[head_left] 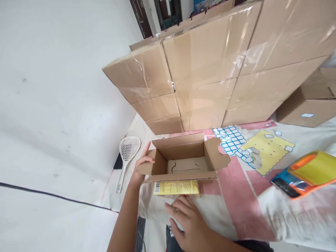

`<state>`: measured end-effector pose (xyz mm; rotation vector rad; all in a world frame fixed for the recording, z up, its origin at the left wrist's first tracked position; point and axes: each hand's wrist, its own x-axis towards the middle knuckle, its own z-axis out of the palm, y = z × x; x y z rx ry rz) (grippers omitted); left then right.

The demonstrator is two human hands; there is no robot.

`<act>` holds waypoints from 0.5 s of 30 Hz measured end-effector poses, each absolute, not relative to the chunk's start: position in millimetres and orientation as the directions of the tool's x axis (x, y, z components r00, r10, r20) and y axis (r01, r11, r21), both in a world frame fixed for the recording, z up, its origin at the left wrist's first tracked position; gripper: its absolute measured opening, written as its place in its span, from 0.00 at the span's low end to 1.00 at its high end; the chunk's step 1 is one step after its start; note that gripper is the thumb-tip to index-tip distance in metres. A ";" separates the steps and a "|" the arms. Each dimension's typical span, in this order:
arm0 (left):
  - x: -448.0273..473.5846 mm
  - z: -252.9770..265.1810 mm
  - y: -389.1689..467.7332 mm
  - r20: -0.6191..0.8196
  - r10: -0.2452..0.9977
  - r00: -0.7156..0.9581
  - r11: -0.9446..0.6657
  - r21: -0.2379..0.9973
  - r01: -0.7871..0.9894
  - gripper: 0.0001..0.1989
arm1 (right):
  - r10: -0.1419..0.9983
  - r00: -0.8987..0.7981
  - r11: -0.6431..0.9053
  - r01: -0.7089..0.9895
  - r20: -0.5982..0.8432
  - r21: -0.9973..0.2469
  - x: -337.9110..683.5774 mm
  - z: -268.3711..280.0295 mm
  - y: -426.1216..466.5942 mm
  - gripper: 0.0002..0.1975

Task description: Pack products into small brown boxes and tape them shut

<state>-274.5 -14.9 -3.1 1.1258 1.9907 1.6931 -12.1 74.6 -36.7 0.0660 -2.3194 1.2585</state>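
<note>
A small cardboard box (186, 150) stands with its top flaps folded outward on the cloth-covered table. Inside, its bare bottom shows, with cut lines in it. At the box's left end, my left hand (141, 166) grips the side flap, one finger pointing up along the wall. A yellow printed packet (176, 187) with a barcode lies just in front of the box, partly under the front flap. My right hand (185, 213) is on the near side of the packet, its fingers spread and holding nothing. The fingertips are close to the packet's near edge; whether they touch it I cannot tell.
Tall stacked, taped cartons (204, 66) wall off the back. A white perforated paddle (128, 150) lies at left beside the white wall. To the right are a yellow-and-orange pouch (312, 169) and an open carton (311, 108). Patterned cloth (233, 196) covers the table.
</note>
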 end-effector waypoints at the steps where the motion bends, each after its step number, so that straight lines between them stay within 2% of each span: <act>1: -276.1 -7.0 -4.9 0.252 0.718 -0.648 -0.049 0.948 0.314 0.19 | 0.199 -0.876 0.595 -0.248 0.439 -0.765 -14.3 -40.6 73.5 0.23; 5: -287.4 -14.0 3.5 0.258 0.692 -0.674 -0.170 0.966 0.194 0.09 | 0.226 -0.873 0.682 -0.176 0.433 -0.710 -23.8 -60.4 76.5 0.11; 8: -298.4 1.0 -7.6 0.293 0.635 -0.715 -0.255 0.953 0.164 0.10 | 0.233 -0.857 0.724 -0.163 0.460 -0.670 -29.8 -76.2 89.8 0.05; 10: -300.3 25.4 -11.1 0.395 0.527 -0.752 -0.371 0.904 0.215 0.10 | 0.224 -0.855 0.742 -0.163 0.469 -0.651 -32.3 -84.2 100.5 0.02; 13: -293.3 77.5 -3.4 0.529 0.337 -0.779 -0.559 0.778 0.287 0.08 | 0.256 -0.868 0.718 -0.125 0.427 -0.684 -33.7 -90.5 111.5 0.03; 15: -288.1 113.3 5.5 0.573 0.261 -0.776 -0.616 0.718 0.323 0.16 | 0.240 -0.884 0.689 -0.136 0.401 -0.712 -33.4 -91.8 115.0 0.02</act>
